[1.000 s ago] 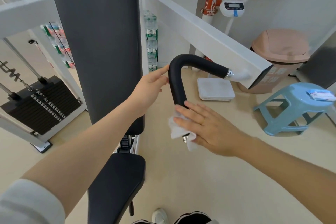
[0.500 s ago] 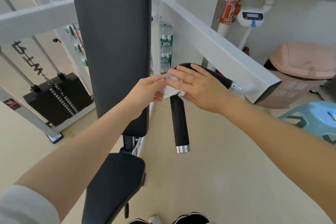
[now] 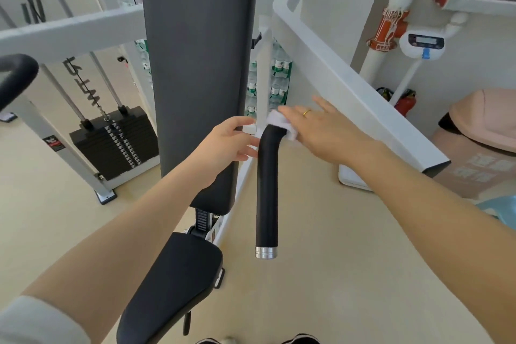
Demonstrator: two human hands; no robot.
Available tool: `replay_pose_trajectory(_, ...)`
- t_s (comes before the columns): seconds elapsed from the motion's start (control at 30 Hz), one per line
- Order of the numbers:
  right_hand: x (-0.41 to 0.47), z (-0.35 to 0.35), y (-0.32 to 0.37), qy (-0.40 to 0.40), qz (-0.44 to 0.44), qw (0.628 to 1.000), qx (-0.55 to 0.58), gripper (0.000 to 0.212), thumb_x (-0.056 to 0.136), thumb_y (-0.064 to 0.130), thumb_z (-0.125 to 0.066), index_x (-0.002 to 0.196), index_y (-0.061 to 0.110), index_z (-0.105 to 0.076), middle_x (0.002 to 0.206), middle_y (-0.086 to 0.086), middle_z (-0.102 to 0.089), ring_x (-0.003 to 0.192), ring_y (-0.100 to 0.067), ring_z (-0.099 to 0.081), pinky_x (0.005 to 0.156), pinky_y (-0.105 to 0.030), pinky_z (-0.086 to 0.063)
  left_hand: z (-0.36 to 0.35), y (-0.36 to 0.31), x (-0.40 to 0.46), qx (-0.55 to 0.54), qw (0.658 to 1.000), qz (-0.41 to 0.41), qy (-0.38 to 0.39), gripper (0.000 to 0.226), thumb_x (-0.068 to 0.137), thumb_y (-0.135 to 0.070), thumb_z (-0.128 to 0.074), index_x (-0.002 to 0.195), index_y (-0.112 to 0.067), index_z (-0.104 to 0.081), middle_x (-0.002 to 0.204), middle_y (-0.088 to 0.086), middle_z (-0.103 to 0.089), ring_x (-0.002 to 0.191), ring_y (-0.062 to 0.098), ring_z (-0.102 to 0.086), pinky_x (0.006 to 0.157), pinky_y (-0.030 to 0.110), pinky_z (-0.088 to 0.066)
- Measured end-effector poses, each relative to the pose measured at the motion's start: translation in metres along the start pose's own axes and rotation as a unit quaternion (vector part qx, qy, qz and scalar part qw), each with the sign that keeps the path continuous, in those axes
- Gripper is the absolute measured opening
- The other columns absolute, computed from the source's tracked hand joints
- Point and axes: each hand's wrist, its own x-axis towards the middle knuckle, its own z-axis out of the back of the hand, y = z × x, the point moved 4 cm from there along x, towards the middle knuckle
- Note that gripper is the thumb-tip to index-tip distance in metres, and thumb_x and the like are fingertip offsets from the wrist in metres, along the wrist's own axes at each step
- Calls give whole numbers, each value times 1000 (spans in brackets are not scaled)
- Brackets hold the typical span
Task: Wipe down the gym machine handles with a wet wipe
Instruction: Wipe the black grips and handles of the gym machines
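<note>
A black padded machine handle (image 3: 267,190) hangs down at the middle, ending in a silver cap near the floor side. Its upper bend is covered by a white wet wipe (image 3: 279,121). My right hand (image 3: 324,131) lies flat over the wipe, pressing it on the bend, fingers spread, a ring on one finger. My left hand (image 3: 226,145) is just left of the handle's top, fingers apart, its fingertips close to the handle and the wipe's edge. A second black handle (image 3: 15,78) shows at the far left edge.
The tall black back pad (image 3: 198,64) and seat (image 3: 173,282) stand left of the handle. A white machine arm (image 3: 363,98) runs to the right. A weight stack (image 3: 117,142) is at the left, a pink bin (image 3: 480,126) and a blue stool (image 3: 499,208) at the right.
My right hand slid the wipe from the handle's lower end up to its upper bend and further along it. My left hand stayed by the top. The view shifted right and down.
</note>
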Motion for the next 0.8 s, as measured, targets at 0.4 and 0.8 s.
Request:
replay_pose_trajectory(0.4,-22,-16,-12,-33,-147,989,-5,32,95,23,-47,122,6,-41,116,-12,-56,102,-31,-55,79,-35,-37,-16,-21,2,177,982,-55,37,54,87,-21,-63,136,-35,-44,97,2,-69,90,27,-67,83,30,-56)
replay_pose_trajectory(0.8,2,0,11,-34,-91,995,-5,31,94,9,-39,125,6,-39,126,-13,-51,115,-30,-49,92,-36,-36,-20,-8,-5,57,998,-36,-1,54,89,-12,-61,138,-28,-43,95,-1,-66,88,15,-67,79,25,-56)
